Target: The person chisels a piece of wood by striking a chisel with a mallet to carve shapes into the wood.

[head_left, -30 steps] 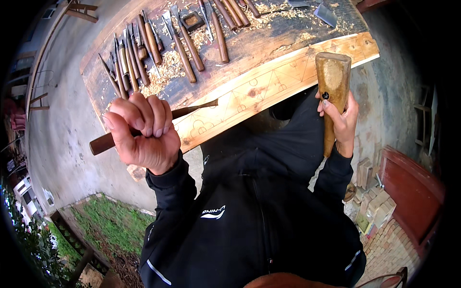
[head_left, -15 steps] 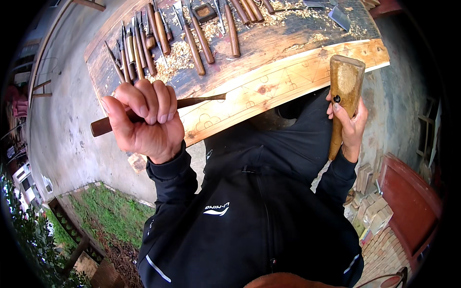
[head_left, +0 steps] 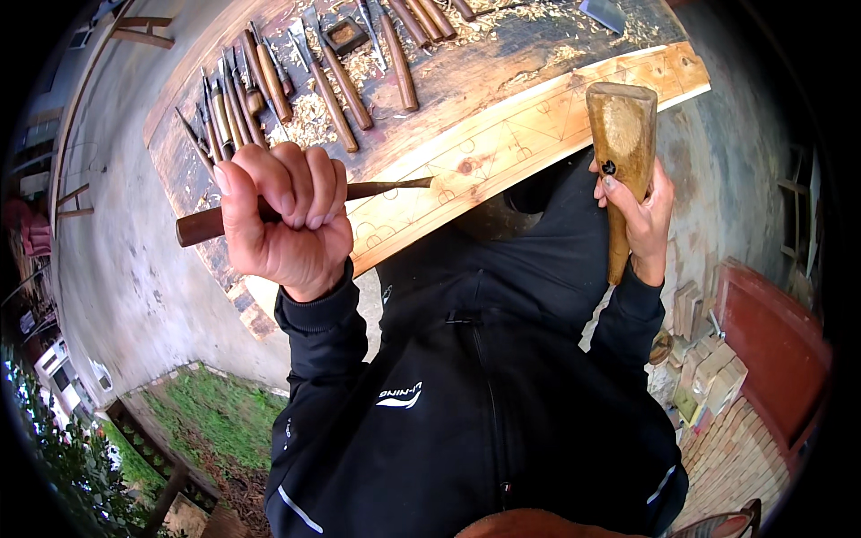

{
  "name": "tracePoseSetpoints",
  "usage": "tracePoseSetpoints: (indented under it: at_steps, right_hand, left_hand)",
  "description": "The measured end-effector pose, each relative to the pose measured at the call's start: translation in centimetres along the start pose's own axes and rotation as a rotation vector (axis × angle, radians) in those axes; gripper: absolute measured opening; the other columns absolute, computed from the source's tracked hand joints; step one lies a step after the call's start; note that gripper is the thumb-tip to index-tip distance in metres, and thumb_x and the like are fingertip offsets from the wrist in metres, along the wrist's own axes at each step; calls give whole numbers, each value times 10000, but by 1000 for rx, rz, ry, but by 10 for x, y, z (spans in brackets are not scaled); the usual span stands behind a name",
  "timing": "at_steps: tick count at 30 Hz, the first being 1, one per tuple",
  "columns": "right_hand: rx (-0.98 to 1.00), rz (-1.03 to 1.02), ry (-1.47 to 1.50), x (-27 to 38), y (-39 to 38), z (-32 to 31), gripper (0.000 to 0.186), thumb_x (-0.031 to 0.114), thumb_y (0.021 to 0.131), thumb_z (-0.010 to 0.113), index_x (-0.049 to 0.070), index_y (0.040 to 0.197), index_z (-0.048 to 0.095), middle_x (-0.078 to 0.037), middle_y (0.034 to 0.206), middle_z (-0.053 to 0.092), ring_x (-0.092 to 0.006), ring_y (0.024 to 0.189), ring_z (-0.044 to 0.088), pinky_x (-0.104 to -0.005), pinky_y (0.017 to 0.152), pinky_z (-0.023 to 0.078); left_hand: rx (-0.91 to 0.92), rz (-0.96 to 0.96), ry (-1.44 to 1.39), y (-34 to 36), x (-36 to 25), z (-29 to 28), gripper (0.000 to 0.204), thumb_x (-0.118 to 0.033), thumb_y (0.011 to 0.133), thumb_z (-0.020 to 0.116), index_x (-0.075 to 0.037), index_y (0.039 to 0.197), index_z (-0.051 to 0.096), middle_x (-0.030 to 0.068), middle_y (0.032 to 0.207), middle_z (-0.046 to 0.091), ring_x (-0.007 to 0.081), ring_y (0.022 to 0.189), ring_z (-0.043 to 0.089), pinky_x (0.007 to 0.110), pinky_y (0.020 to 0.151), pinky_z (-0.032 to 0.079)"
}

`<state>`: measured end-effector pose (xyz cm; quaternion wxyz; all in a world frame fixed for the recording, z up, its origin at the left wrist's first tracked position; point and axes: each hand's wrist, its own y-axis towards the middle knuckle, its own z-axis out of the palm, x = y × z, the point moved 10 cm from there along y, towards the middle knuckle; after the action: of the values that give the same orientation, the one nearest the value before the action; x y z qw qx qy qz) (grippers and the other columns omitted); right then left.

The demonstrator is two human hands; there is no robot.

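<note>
My left hand [head_left: 300,211] is closed round a carving chisel [head_left: 201,228]. Its dark wooden handle sticks out to the left, and the slim metal blade points right, over a pale board [head_left: 507,143]. Pencilled lines, circles and curved shapes mark that board, which lies along the bench's near edge. In my right hand [head_left: 647,215] is a wooden mallet [head_left: 622,125], gripped by its handle with the thick head up. A dark round spot shows on the mallet near my thumb. Mallet and chisel are well apart.
Several more chisels [head_left: 327,99] with wooden handles lie across the workbench [head_left: 430,125] among shavings. A small dark square block [head_left: 346,36] sits between them. Stacked wood pieces [head_left: 708,381] and a red-brown panel [head_left: 771,350] stand at lower right; grass [head_left: 211,412] grows at lower left.
The bench and board sit a little higher and further left in view. The mallet has also shifted left and up with my right hand. The chisel lies slightly flatter in my left hand.
</note>
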<state>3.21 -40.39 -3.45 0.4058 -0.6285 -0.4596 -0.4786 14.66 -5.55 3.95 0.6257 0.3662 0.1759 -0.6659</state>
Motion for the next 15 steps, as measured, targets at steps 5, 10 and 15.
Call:
tracePoseSetpoints:
  at_steps: [5, 10, 15]
  right_hand:
    - [5, -1, -9, 0, 0, 0, 349, 145, 936, 668, -53, 1207, 573, -151, 1039, 695, -140, 770, 647, -272, 665, 525]
    - [9, -3, -11, -3, 0, -2, 354, 151, 935, 677, -53, 1206, 574, -152, 1042, 695, -141, 773, 648, -272, 666, 526]
    - [8, -6, -16, -3, 1, -3, 354, 152, 933, 680, -52, 1203, 579, -154, 1046, 698, -141, 769, 647, -272, 664, 525]
  left_hand:
    - [15, -23, 20, 5, 7, 3, 524, -407, 1112, 434, -105, 684, 420, -18, 545, 350, 89, 454, 284, 251, 426, 253]
    - [20, -27, 42, 8, 11, 3, 510, -387, 1107, 444, -104, 683, 421, -17, 542, 342, 93, 459, 282, 253, 428, 255]
    - [49, -56, 39, 9, 15, 4, 505, -393, 1100, 455, -107, 684, 425, -11, 542, 338, 99, 469, 287, 259, 444, 258]
